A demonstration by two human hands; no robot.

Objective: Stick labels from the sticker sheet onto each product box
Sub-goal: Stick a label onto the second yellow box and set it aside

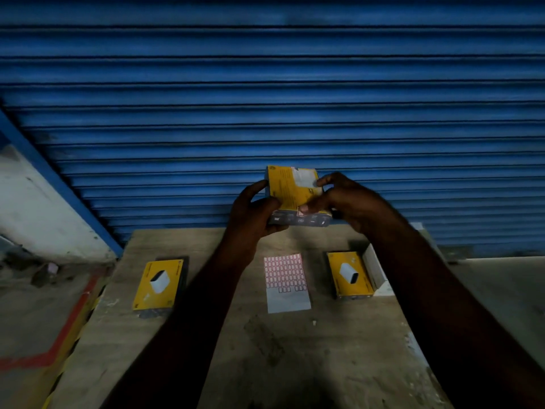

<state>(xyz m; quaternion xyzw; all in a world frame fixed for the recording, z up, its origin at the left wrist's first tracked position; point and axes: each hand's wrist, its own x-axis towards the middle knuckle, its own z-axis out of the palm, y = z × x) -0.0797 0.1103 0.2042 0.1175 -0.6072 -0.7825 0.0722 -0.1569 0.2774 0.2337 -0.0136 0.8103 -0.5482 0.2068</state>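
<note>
I hold a yellow product box (pixel 290 188) up above the table, its back face toward me. My left hand (pixel 253 211) grips its left side and bottom. My right hand (pixel 345 202) holds its right side, thumb pressing on a small label at the box's lower edge. A sticker sheet (pixel 286 281) with red-framed labels lies flat at the middle of the table. One yellow box (pixel 159 283) lies at the left, another yellow box (pixel 351 274) at the right, both face up.
The wooden table (pixel 265 349) stands against a blue roller shutter (pixel 265 98). A white open carton (pixel 374 270) sits just right of the right box. Red and yellow-black floor tape (pixel 67 326) runs along the table's left.
</note>
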